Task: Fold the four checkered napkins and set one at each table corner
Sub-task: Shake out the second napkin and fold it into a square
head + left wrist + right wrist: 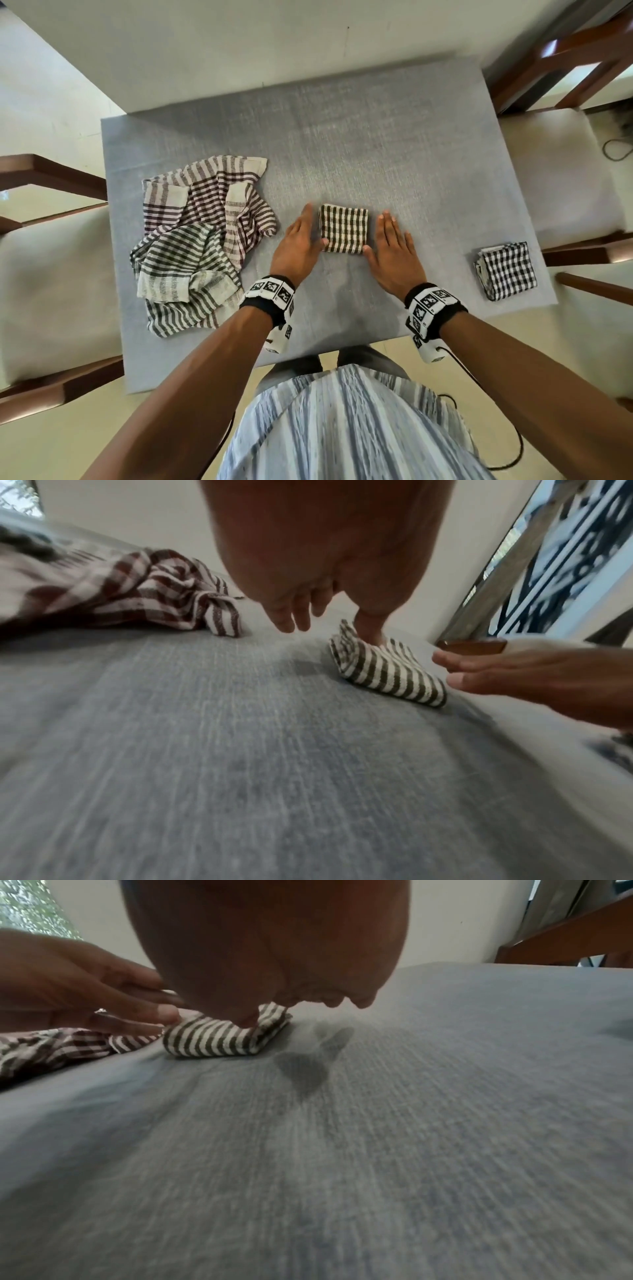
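Two hands: you are bracketing the folded napkin, left hand and right hand flat, fingers straight, squaring its edges.
Pile: lying left of your left hand, awaiting folding.

In the left wrist view most of the left hand is cut off by the top edge, and the thumb tip is hidden behind the folded napkin. In the right wrist view the right hand is likewise cropped at the top, with only knuckles seen. The unfolded napkins are blurred and cut by the left edge. The bench is smeared by blur in both wrist views. Whether the palms touch the bench cannot be told.
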Tool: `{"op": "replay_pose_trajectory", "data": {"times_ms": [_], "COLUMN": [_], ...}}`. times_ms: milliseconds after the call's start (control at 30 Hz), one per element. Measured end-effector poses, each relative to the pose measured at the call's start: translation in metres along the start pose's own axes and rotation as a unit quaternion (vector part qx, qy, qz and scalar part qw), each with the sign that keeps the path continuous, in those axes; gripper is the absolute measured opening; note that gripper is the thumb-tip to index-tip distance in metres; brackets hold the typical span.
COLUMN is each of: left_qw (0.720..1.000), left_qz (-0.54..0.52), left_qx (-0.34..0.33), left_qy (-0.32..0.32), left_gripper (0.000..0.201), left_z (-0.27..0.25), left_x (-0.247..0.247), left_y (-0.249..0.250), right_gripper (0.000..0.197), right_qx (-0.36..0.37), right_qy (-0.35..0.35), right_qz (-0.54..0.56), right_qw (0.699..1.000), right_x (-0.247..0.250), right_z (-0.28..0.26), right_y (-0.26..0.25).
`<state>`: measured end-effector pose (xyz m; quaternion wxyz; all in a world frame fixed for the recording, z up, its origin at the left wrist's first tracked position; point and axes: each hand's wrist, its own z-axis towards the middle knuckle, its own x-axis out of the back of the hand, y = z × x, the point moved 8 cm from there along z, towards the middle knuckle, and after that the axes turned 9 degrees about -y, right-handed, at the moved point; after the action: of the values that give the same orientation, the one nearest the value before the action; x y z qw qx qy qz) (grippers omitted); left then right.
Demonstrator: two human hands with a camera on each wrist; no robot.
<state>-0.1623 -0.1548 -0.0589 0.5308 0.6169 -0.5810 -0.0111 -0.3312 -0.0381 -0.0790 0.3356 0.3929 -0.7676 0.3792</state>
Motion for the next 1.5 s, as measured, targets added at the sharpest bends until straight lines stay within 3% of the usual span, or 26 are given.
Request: {"op": "replay_pose_trajectory", "data": {"times_ms": [67,167,467,633,733,1000,1300,1500], "left_qw": [0.995,0.985,0.991,0.992,0.993,0.977,0.959,0.972], "left_qz": [-0.051,-0.114,-0.076,-0.061,-0.068,-0.206,-0.271,-0.228], "left_qx": [0.049,0.108,0.099,0.096,0.082,0.026,0.013,-0.010], "left_qy": [0.067,0.070,0.041,0.047,0.047,0.053,0.079,0.049], "left_gripper": [0.058,0.043,0.030,0.027,0.029,0.044,0.042,0.042], "left_z": [-0.009,-0.010,0.013,0.033,0.051,0.129,0.233,0.297], "left_x": [0.011,0.012,0.006,0.008,0.009,-0.010,-0.014,-0.017], "left_y": [-0.009,-0.020,-0.009,-0.001,0.018,0.099,0.161,0.195], "right_gripper": [0.069,0.067,0.067,0.068,0.073,0.078,0.076,0.080], "right_qx": [0.010,0.035,0.137,0.121,0.096,0.015,0.024,0.009], "right_qy": [0.022,0.041,-0.007,-0.046,-0.049,-0.029,0.004,0.042], "right_qz": [0.025,0.072,-0.104,-0.103,-0.087,-0.024,0.063,0.127], "right_qw": [0.999,0.996,0.985,0.986,0.990,0.999,0.998,0.991], "right_x": [0.005,0.006,-0.012,-0.011,0.002,0.066,0.132,0.160], "right_z": [-0.007,-0.009,-0.004,0.013,0.027,0.084,0.146,0.175], "right_y": [-0.004,-0.019,-0.062,-0.054,-0.041,0.034,0.097,0.137]}}
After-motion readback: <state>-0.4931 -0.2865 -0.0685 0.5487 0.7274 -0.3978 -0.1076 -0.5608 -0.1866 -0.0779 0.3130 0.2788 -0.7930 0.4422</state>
